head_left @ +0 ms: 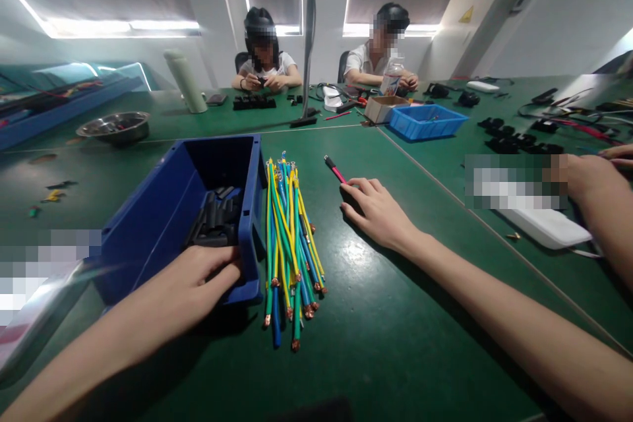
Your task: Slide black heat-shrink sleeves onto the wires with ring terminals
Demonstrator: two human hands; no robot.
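My left hand (205,277) reaches into a dark blue bin (250,211) at its near right corner, beside short black tubes (215,217); its fingertips are hidden. On the green table, my right hand (378,214) rests with its fingers at the near end of a short red wire (337,170), which has a black sleeve and a metal lug at its far end. Whether the fingers grip the wire is hard to see. A bundle of yellow, green and blue wires (291,244) lies between the bin and my right hand, bare copper ends toward me.
Two people sit across the table (356,316). At right, another person's hand is near a white device (548,221). A light blue tray (428,122) and cardboard box (383,110) stand ahead; a metal bowl (116,128) and green bottle (185,82) stand left.
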